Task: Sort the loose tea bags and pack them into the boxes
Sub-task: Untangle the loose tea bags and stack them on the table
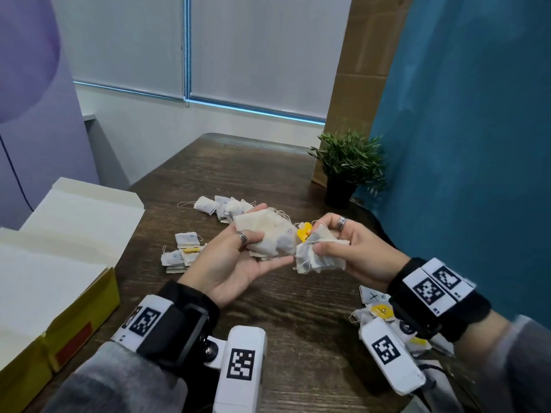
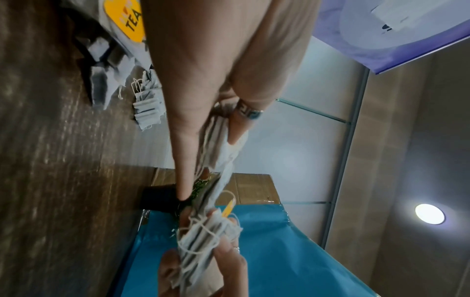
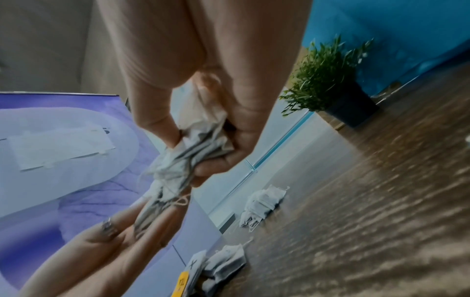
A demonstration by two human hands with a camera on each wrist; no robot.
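Both hands are up over the table [image 1: 298,308], each full. The left hand [image 1: 238,263] cradles a stack of tea bags [image 1: 268,234], thumb pressed on top; the right hand [image 1: 354,248] pinches a crumpled bunch [image 1: 319,251] with a yellow tag [image 1: 304,231] poking out. These look feather-light, soft and easily torn, strings likely to tangle, so a flat pinch across the paper body seems best. The open box [image 1: 59,263] waits at left, with more bags [image 1: 182,254] lying loose on the table.

Bare surface [image 1: 298,317] lies open between the wrists, while the open box [image 1: 59,263] crowds the left and the potted plant [image 1: 348,165] the far right.
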